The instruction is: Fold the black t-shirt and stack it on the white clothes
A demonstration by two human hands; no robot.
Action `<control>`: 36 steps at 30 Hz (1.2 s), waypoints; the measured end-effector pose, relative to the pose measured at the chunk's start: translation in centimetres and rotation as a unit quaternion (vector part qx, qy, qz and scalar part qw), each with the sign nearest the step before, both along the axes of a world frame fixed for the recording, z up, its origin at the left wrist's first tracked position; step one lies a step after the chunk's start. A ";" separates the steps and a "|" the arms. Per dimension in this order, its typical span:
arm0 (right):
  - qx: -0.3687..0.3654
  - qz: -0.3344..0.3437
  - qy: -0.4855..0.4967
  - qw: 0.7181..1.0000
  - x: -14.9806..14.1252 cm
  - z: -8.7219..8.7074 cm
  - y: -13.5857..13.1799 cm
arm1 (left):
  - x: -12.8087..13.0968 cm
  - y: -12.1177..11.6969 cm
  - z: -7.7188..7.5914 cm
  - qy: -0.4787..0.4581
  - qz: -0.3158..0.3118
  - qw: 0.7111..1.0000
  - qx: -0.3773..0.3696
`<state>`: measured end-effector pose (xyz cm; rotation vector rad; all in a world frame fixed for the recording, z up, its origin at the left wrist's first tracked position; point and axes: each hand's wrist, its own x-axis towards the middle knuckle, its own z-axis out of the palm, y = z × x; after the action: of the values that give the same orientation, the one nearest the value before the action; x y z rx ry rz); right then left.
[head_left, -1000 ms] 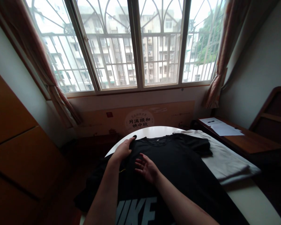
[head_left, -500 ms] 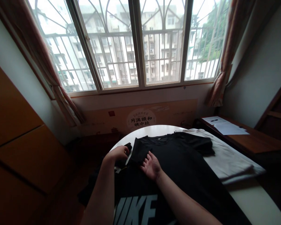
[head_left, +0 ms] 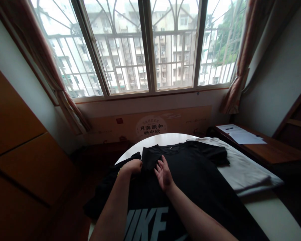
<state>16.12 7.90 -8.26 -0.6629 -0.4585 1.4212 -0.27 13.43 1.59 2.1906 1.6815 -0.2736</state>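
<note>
At the black Nike T-shirt, I record my left hand curled, grip indeterminable; at its three o'clock, my right hand open, holding nothing.

The bottom edge crops the black T-shirt, and the left forearm covers part of its lettering. The left hand hides its own fingertips; the chair runs past the right edge.

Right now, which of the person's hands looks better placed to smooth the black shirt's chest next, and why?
Probably the right hand: it is open, over the chest of the black shirt. The left hand is curled beside the sleeve, farther from the middle of the chest.
</note>
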 end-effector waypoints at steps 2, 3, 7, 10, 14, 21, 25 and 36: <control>0.013 -0.078 -0.097 0.992 -0.2 -0.6 0.1 | -0.2 0.1 0.1 0.002 0.002 1.000 -0.003; 0.024 -0.116 -0.144 0.983 -0.2 -0.8 0.2 | -0.4 0.2 0.2 0.000 0.003 1.000 -0.006; 0.067 -0.177 -0.313 0.931 0.1 -0.3 1.3 | -1.3 0.6 0.4 -0.015 0.012 1.000 -0.018; 0.072 -0.109 -0.473 0.871 0.4 1.2 4.3 | -2.0 0.8 0.4 -0.034 0.021 0.999 -0.025; 0.045 -0.032 -0.561 0.826 0.7 2.4 9.9 | -3.0 1.0 0.2 -0.067 0.021 0.997 -0.036; 0.040 0.060 -0.682 0.728 0.9 2.1 15.2 | -2.9 1.5 -0.6 -0.111 -0.008 0.993 -0.044; 0.052 0.102 -0.730 0.673 0.3 2.0 16.2 | -2.6 1.8 -1.4 -0.122 -0.017 0.991 -0.050; 0.052 0.131 -0.778 0.613 -0.1 2.9 16.9 | -2.1 2.2 -2.0 -0.125 -0.041 0.990 -0.054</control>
<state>16.01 24.81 -5.41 -1.7183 -2.0459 0.6661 -2.35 15.61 -0.42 2.1174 1.4110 -0.1026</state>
